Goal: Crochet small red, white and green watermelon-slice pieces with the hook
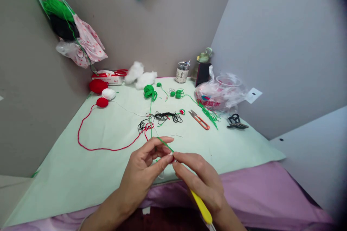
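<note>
Both hands meet over the near edge of the table (81, 187), around its middle. Left hand (145, 166) pinches a small white-and-red yarn piece (172, 154) between thumb and fingers; fingertips cover most of it, so full shape cannot be told. Green strand (164, 143) runs across the left forefinger to the piece. Right hand (202, 177) grasps a yellow-handled tool (201, 207), handle slanting out below the palm, its tip hidden at the piece; right fingertips touch or nearly touch the left thumb. Beyond the hands, mid-table: tangled black yarn (164, 116), with orange-handled snips (200, 121) to its right. Toward the far left corner: large red ball (98, 86), white ball (108, 94), smaller red ball (102, 102); from the last, a red strand (105, 149) loops back toward the black tangle. Along the far edge: red-and-white box (108, 78), white fluff (135, 72), labelled tin (181, 73). Green yarn bundle (148, 91) sits nearer in from the fluff. By the right edge: plastic bag (214, 97), loose green lengths (209, 114) beside it, black hair clip (236, 121) close to the rim
</note>
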### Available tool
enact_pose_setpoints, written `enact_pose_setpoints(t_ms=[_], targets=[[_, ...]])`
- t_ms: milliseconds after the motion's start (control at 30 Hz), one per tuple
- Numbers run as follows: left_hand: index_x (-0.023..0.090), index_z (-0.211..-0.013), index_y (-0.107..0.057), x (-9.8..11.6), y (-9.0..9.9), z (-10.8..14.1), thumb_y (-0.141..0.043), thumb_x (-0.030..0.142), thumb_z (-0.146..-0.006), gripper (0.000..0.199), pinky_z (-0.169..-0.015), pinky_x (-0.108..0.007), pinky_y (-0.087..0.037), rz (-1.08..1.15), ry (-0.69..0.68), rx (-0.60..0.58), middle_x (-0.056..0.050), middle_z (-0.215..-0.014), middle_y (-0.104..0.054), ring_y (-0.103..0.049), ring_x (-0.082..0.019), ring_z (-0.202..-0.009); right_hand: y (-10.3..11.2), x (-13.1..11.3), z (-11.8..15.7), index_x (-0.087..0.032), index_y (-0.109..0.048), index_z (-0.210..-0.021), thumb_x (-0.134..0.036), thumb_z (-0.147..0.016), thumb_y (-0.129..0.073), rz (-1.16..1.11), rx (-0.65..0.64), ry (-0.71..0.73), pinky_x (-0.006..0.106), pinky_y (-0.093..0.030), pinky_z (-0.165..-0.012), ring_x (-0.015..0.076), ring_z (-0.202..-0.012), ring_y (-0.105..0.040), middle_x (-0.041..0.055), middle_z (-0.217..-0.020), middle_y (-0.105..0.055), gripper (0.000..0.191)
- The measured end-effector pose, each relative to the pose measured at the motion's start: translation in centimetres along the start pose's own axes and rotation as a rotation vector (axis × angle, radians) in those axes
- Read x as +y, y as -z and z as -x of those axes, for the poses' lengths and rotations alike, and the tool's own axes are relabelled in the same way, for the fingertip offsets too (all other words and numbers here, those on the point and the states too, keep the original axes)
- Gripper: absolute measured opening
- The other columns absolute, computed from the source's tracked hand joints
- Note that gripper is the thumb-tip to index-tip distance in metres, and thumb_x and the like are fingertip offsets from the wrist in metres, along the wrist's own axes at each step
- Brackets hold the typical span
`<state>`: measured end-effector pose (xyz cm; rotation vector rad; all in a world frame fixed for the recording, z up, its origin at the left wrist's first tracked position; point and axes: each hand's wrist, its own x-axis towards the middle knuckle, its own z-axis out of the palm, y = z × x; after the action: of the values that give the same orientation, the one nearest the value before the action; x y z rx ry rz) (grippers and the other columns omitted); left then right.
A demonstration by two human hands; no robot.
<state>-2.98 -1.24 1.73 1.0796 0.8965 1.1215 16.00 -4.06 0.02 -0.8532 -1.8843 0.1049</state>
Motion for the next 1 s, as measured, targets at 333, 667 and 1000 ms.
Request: enact_pose_setpoints(t_ms=[333,667,1000], targets=[[0.022,-0.119,-0.081,-0.8,-0.6,-0.2,-0.095,0.032,-0.074,0.048,-0.076,-0.023,-0.049,0.425,0.381,-0.078,-0.001,-0.085,-0.067,-0.060,-0.012,-0.077,-1.6,0.8,0.9,-0.021,-0.072,-0.130,-0.009,-0.103,-0.056,-0.017,0.074,0.083,0.029,-0.066,-0.081,0.0200,-0.101,-0.077,0.0107,-0.110,-0.078,0.033],[0.029,-0.113,-0.084,-1.0,-0.2,-0.3,-0.091,0.032,-0.080,0.034,-0.081,-0.023,-0.047,0.175,0.160,-0.094,0.002,-0.084,-0.066,-0.059,-0.013,-0.082,-2.0,0.3,-0.7,-0.024,-0.079,-0.100,-0.022,-0.104,-0.061,-0.650,0.247,-0.369,0.030,-0.061,-0.068,0.0178,-0.078,-0.072,0.0053,-0.089,-0.075,0.018],[0.030,-0.120,-0.082,-1.6,-1.4,-0.1,-0.094,0.034,-0.076,0.045,-0.083,-0.022,-0.048,0.309,0.192,0.014,0.002,-0.086,-0.070,-0.062,-0.012,-0.084,-3.6,0.0,0.2,-0.026,-0.076,-0.121,-0.006,-0.098,-0.063,-0.097,0.232,-0.167,0.030,-0.064,-0.070,0.0197,-0.089,-0.074,0.0074,-0.100,-0.075,0.033]])
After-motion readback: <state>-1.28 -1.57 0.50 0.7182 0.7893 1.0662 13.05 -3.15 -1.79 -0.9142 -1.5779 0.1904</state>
